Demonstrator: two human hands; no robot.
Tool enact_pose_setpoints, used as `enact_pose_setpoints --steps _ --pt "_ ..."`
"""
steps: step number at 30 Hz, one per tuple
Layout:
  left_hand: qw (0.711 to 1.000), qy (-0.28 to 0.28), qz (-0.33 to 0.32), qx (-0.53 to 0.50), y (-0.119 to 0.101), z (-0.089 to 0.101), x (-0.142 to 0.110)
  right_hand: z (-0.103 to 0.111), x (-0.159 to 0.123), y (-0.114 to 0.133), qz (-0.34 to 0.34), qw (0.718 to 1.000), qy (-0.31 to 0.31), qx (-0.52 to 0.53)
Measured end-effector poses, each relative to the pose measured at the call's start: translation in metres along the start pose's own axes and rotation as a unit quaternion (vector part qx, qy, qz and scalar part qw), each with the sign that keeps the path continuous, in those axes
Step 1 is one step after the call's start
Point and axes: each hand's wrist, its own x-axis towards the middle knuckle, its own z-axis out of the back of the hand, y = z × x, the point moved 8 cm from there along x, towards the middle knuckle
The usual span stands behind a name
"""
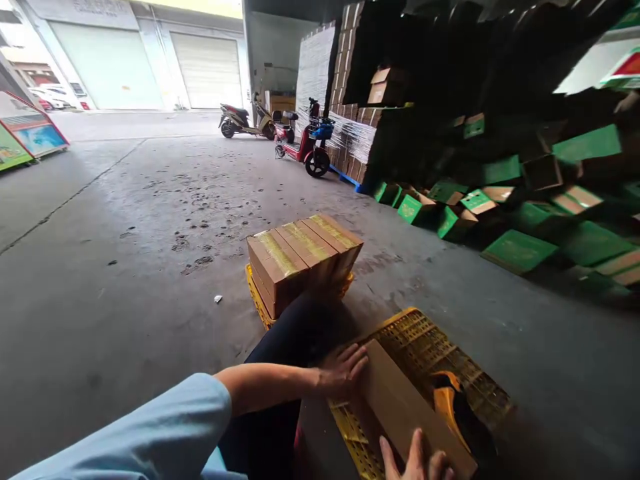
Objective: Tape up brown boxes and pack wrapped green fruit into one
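A long, plain brown cardboard box (400, 397) lies across an upturned yellow plastic crate (425, 333) in front of me. My left hand (343, 370) rests on the box's far left end, fingers stretched out and flat against it. At the near end, my right hand (415, 460) touches the box's left side with its fingers spread; the lower picture edge cuts off part of this hand. Just beyond the box's right side is an orange and black object (450, 407), blurred, its kind unclear.
Taped brown boxes (305, 250) are stacked on another yellow crate (257, 300) beyond my knee (310, 327). Green cartons (520, 250) lie heaped at right. A red scooter (303, 147) stands near wrapped pallet stacks (350, 140). A white scrap (218, 299) lies on the floor.
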Motion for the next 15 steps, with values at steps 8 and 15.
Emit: enact_pose_setpoints --steps 8,15 --pt "0.999 0.019 0.005 -0.044 -0.01 -0.007 -0.009 0.012 -0.034 0.033 -0.077 0.988 0.129 -0.028" --pt "0.994 0.021 -0.021 -0.101 -0.028 -0.017 -0.012 0.019 -0.034 0.045 -0.118 0.988 0.1 -0.011"
